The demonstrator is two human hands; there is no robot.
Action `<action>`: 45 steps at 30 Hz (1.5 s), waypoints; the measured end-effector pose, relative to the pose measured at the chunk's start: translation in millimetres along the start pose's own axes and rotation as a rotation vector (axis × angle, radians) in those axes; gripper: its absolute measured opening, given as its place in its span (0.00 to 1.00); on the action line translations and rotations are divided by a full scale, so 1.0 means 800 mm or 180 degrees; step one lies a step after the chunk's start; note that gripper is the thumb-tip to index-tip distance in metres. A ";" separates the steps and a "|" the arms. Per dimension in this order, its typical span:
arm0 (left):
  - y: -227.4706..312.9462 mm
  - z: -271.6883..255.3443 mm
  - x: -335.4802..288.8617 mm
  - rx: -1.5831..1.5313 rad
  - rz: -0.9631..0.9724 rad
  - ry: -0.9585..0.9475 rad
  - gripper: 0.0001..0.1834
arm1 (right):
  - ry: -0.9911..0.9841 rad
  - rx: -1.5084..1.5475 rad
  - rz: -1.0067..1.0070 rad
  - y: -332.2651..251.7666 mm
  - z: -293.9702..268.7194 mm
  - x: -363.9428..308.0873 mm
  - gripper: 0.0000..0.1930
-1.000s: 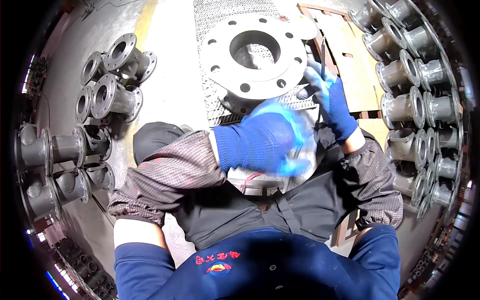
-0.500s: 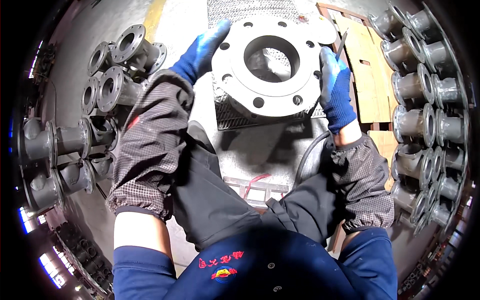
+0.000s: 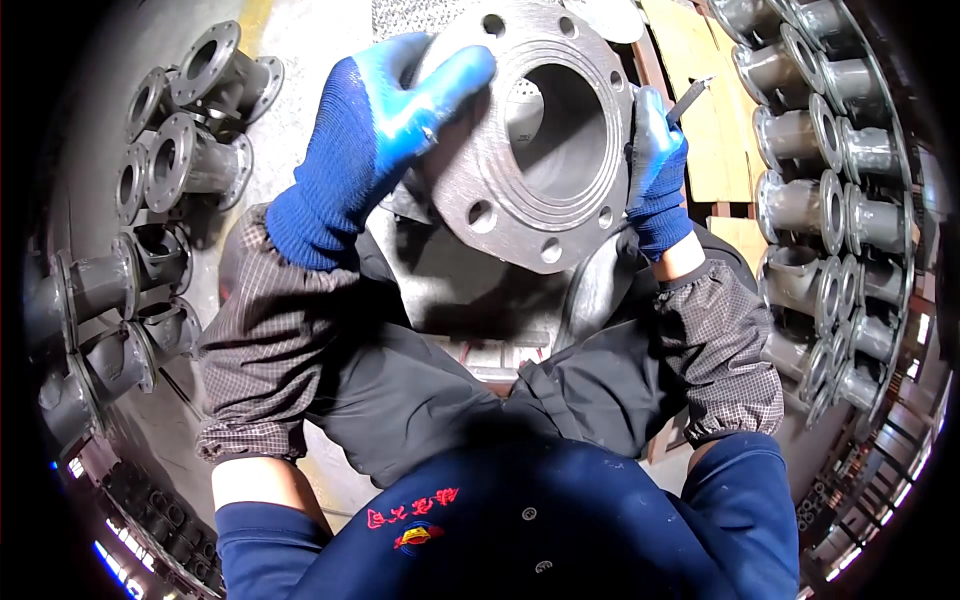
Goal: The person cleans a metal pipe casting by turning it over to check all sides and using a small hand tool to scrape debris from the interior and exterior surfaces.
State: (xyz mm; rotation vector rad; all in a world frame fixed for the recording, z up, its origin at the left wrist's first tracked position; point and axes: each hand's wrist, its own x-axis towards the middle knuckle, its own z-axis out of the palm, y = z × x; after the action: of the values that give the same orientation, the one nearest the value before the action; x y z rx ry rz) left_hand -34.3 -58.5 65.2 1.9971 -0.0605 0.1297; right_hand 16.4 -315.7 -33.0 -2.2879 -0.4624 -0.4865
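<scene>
Between my two blue-gloved hands is a grey flanged pipe fitting (image 3: 570, 215), tilted, with bolt holes round its rim. Fine ring grooves circle its wide bore, and a bright patch shows deep inside. My left hand (image 3: 405, 100) is closed on the left side of the flange, thumb over its face and fingers hidden behind. At the right edge, my right hand (image 3: 655, 150) grips the rim, its fingers partly hidden. A dark pen-like tool (image 3: 690, 98) sticks out of that hand, tip pointing up and right.
Flanged pipe fittings (image 3: 800, 135) stand stacked in rows on the right, beside a wooden pallet (image 3: 700, 130). More fittings (image 3: 185, 165) sit on the floor at left. Behind the held piece is a patterned metal surface (image 3: 415, 15). My knees are below it.
The fitting has turned and tilted, and its grooved face now shows. My left hand has moved from beside the left edge to a grip with the thumb on the face.
</scene>
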 end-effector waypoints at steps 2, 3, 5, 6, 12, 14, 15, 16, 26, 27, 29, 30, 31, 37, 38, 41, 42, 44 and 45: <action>0.021 0.004 -0.013 0.0078 -0.0035 -0.0363 0.30 | 0.0133 0.0479 0.0341 0.009 0.000 -0.018 0.08; 0.030 0.013 -0.020 -0.0004 0.0023 -0.0403 0.29 | 0.0227 0.0706 0.0500 0.008 -0.003 -0.024 0.06; 0.030 0.030 -0.032 0.0044 0.0227 -0.0272 0.27 | 0.0228 0.1349 0.1053 0.006 -0.014 -0.034 0.07; 0.030 0.031 -0.034 0.0164 0.0291 -0.0281 0.27 | 0.0244 0.1636 0.1303 0.005 -0.011 -0.037 0.08; 0.022 0.049 -0.016 -0.0731 -0.0109 -0.0228 0.28 | 0.0175 0.1842 0.2148 0.024 0.004 -0.028 0.17; -0.014 0.038 0.015 -0.0607 0.0958 -0.0519 0.22 | 0.0375 0.2807 0.2711 0.006 0.011 -0.012 0.17; 0.000 0.044 0.027 0.0268 0.1009 -0.0373 0.19 | 0.0440 0.2972 0.2605 0.010 0.018 -0.008 0.18; -0.010 0.039 0.047 0.0458 0.1504 -0.0317 0.17 | 0.0442 0.3045 0.2779 0.005 0.021 0.002 0.18; -0.062 0.047 0.103 -0.1672 0.0322 -0.0924 0.19 | 0.0169 0.1030 0.2230 0.027 0.049 0.001 0.16; -0.074 0.038 0.094 -0.1041 0.0440 -0.0628 0.19 | 0.0370 0.1186 0.2534 0.018 0.053 0.000 0.15; -0.093 0.045 0.093 -0.0389 0.1398 -0.0672 0.19 | 0.0806 0.1304 0.2902 0.019 0.041 -0.010 0.17; -0.080 0.047 0.095 -0.0768 0.1097 -0.0690 0.20 | 0.0942 0.1354 0.2901 0.016 0.037 -0.006 0.19; -0.069 0.050 0.093 -0.1122 0.0770 -0.0736 0.20 | 0.1019 0.1189 0.2739 0.024 0.040 -0.012 0.21; -0.099 0.039 0.108 -0.1263 0.0997 -0.0848 0.24 | 0.1438 0.4419 0.3093 0.038 0.066 -0.017 0.14; -0.104 0.036 0.107 -0.1355 0.0862 -0.0668 0.23 | 0.1594 0.6146 0.3486 0.042 0.070 -0.015 0.13; -0.052 0.046 0.086 -0.2002 -0.0228 -0.0378 0.16 | 0.0938 0.2367 0.2471 0.033 0.075 -0.013 0.12; -0.037 0.033 0.084 -0.1757 -0.0063 -0.0134 0.15 | 0.0830 0.3126 0.2714 0.008 0.062 0.003 0.14; -0.042 0.039 0.095 -0.0741 0.0259 -0.0304 0.12 | 0.0704 0.3554 0.3132 0.010 0.032 -0.004 0.15; -0.031 0.049 0.092 -0.2094 -0.0180 -0.0609 0.05 | 0.0655 0.3200 0.3394 0.018 0.029 -0.015 0.16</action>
State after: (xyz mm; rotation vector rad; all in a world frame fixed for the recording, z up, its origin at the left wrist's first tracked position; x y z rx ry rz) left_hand 44.1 -82.3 35.2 1.3468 -0.1489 -0.1095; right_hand 17.0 -310.4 -62.4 -1.2030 0.5336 0.0829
